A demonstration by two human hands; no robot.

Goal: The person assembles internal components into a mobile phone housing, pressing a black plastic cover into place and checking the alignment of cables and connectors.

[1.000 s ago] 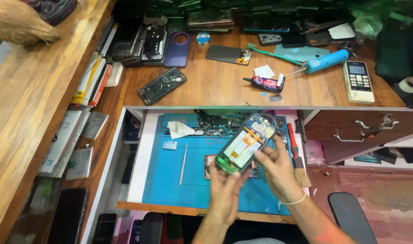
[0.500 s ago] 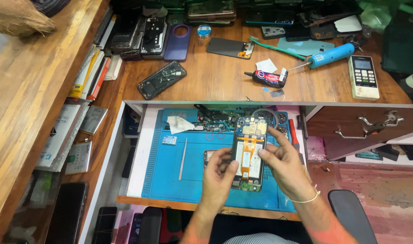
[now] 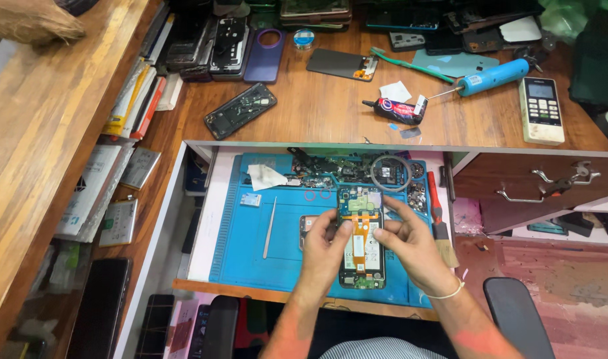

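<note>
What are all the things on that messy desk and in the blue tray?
opened phone: one, orange and green insides, on the blue mat, between both hands
blue mat: one, in the pull-out tray
tweezers: one, silver, on the mat, left of the phone
brush: one, red handle, right edge of the mat
white cloth: one, mat's top left
blue tool: one, desktop, top right
white handset: one, desktop, far right
purple phone case: one, desktop, top
left hand: on the phone's left side
right hand: on its right side
</note>
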